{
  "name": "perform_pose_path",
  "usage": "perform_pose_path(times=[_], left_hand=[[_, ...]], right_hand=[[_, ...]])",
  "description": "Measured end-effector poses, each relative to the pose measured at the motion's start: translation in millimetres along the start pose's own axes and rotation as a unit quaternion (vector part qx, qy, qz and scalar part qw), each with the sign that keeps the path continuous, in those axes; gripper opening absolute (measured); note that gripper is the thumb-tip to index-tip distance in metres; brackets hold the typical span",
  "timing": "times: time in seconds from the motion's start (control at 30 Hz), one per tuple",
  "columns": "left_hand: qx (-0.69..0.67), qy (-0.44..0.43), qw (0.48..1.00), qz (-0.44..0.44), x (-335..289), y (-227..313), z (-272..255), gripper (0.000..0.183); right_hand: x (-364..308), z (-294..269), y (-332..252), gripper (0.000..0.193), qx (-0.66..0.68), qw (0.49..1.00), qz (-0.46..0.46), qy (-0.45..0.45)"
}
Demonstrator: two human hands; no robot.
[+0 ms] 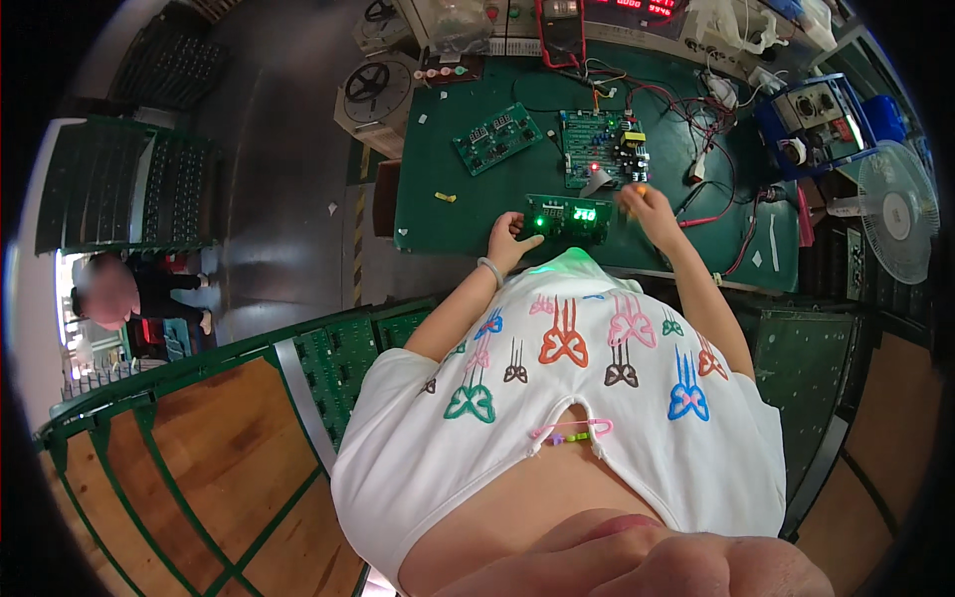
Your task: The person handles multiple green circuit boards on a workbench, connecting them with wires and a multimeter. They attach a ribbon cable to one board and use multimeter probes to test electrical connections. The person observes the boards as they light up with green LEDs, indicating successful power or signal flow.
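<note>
A green display circuit board with lit green digits and a bright green light stands tilted at the table's near edge. My left hand is closed on its left end, thumb along the lower edge. At the board's right end, my right hand is closed around a small orange-ended thing; most of it is hidden in the fingers. Just beyond lies a larger circuit board with a red light and a yellow component. A pale ribbon cable runs from it toward the display board.
Another display board lies at the left on the green table mat. Red and black test leads cross the right side. A multimeter stands at the back. A fan is at far right; another person is far left.
</note>
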State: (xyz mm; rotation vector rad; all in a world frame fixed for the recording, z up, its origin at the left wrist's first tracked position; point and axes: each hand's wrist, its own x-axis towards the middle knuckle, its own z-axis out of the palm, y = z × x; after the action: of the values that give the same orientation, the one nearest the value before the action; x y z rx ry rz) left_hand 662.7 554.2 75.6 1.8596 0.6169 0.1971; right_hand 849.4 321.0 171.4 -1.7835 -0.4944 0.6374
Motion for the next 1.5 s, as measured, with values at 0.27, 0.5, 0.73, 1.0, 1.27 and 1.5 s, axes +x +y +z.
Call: perform_pose_path(times=[0.27,0.5,0.73,1.0,1.27,1.5], left_hand=[[0.013,0.007,1.000,0.016,-2.8,0.2,1.7,0.054],[0.039,-0.015,0.999,-0.005,-4.8,0.9,-2.7,0.059],[0.041,-0.032,0.999,-0.010,-1.9,5.2,-6.1,0.062],[0.021,-0.015,1.000,-0.006,-1.8,4.6,-4.0,0.054],[0.020,-0.014,1.000,-0.006,-3.6,11.3,-5.3,0.053],[0.044,-0.034,0.998,-0.015,-1.4,7.1,-5.9,0.062]], right_hand=[[14.8,32.3,-21.0,0.019,-0.049,0.982,-0.173,0.048],[10.3,63.4,-3.2,0.019,-0.119,0.963,-0.234,0.066],[11.9,73.6,4.7,0.017,-0.114,0.961,-0.229,0.102],[25.0,74.3,13.8,0.015,-0.143,0.955,-0.230,0.125],[25.2,77.6,14.5,0.014,-0.175,0.946,-0.236,0.134],[27.4,78.4,15.4,0.014,-0.197,0.945,-0.226,0.130]])
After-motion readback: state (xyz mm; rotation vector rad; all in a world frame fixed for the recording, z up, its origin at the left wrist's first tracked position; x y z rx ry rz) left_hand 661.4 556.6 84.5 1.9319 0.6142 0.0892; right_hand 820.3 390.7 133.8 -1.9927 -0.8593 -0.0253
